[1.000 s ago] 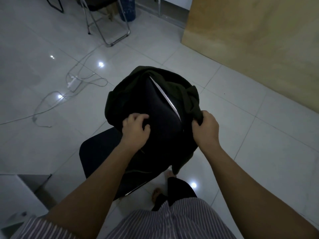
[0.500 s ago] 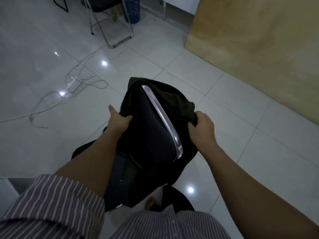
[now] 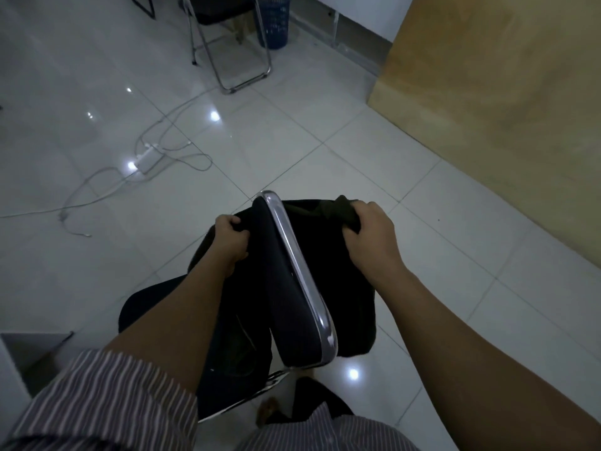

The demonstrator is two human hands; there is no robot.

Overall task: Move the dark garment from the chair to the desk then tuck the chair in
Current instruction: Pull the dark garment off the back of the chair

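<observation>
Dark garment (image 3: 328, 255) draped over the backrest of a black chair (image 3: 292, 297) with chrome frame. Left hand (image 3: 231, 244) closed on the fabric at the seat side; right hand (image 3: 370, 237) gripping a bunched fold behind the backrest. Beyond, on the tiled floor (image 3: 292, 131): power strip (image 3: 148, 156), folding chair (image 3: 227, 43), blue perforated waste bin (image 3: 273, 22), contents not discernible.

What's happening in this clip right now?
A person stands behind a chair, gripping a dark garment that hangs over its backrest. The left hand clutches the cloth on the seat side and the right hand bunches it on the back side. The garment is not yet off the chair: the chrome top of the backrest shows between the two hands. A second chair and loose cables sit on the tiled floor beyond.
</observation>
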